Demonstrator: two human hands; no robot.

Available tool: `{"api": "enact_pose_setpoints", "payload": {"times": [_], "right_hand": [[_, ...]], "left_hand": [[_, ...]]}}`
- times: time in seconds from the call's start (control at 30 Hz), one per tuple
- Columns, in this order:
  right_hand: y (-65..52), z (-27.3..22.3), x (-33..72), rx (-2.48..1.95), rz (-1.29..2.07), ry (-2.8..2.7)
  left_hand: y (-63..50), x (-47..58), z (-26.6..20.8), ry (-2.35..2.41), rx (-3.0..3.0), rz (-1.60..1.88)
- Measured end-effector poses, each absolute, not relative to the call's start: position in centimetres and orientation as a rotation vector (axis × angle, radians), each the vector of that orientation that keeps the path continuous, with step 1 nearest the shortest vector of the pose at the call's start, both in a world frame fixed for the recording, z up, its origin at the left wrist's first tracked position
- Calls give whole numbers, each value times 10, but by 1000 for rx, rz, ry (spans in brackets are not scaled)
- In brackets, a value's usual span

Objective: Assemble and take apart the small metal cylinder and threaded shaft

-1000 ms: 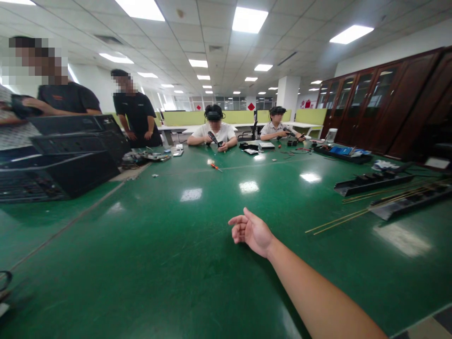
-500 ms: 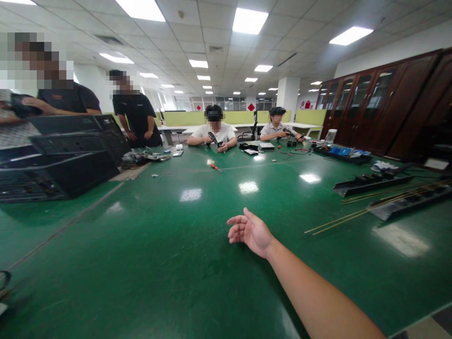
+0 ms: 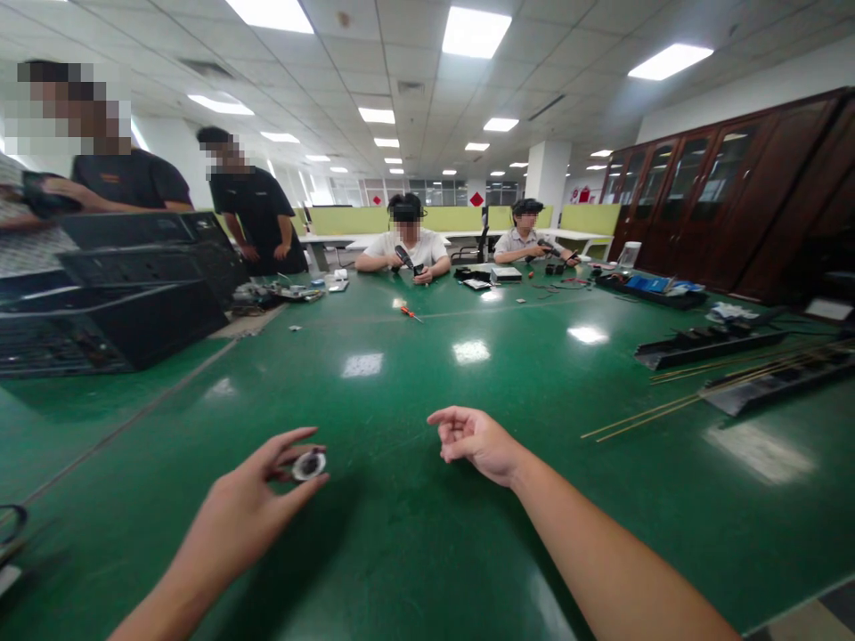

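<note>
My left hand point(image 3: 257, 494) is above the green table point(image 3: 401, 534) at the lower left. Between its thumb and fingers it grips a small round ring-like object point(image 3: 309, 466) with a pale rim and a dark centre; its exact kind does not show. To the right, my right hand point(image 3: 477, 445) hovers over the table with the index finger stretched out and the other fingers loosely bent. Nothing shows in its grasp. A gap of bare tabletop separates the two hands.
Black computer cases point(image 3: 113, 320) are stacked at the left. An orange screwdriver point(image 3: 410, 313) lies farther back. Thin brass-coloured rods point(image 3: 658, 414) and dark metal channels point(image 3: 712, 347) lie at the right. Two people point(image 3: 404, 249) sit across the table; others stand at the left.
My left hand has come into view from the lower left, holding the round object. My right hand has stayed in nearly the same place, its thumb lowered and its index finger straighter.
</note>
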State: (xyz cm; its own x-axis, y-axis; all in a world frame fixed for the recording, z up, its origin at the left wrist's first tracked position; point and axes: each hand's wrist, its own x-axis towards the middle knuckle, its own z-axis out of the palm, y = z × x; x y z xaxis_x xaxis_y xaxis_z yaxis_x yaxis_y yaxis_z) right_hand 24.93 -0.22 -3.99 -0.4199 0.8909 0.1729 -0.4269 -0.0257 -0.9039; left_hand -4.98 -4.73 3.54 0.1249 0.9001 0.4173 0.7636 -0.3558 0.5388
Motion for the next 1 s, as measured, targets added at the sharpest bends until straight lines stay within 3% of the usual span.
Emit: {"api": "enact_pose_setpoints", "payload": {"times": [0.1,0.27,0.37,1.0], "right_hand": [[-1,-40,254,-653,1547,-1365],[-5,-39,259,-970,867,-1936],[-9,-39,258,-1023,643,-2082],[-13,-41,247,-1124,645,-2028]], "left_hand": [[-26,11,24,1445,2337,834],[-15,55,-1,1225,2457,816],[-13,48,-13,1112,2456,758],[-9,45,-20,1234,2083,794]]}}
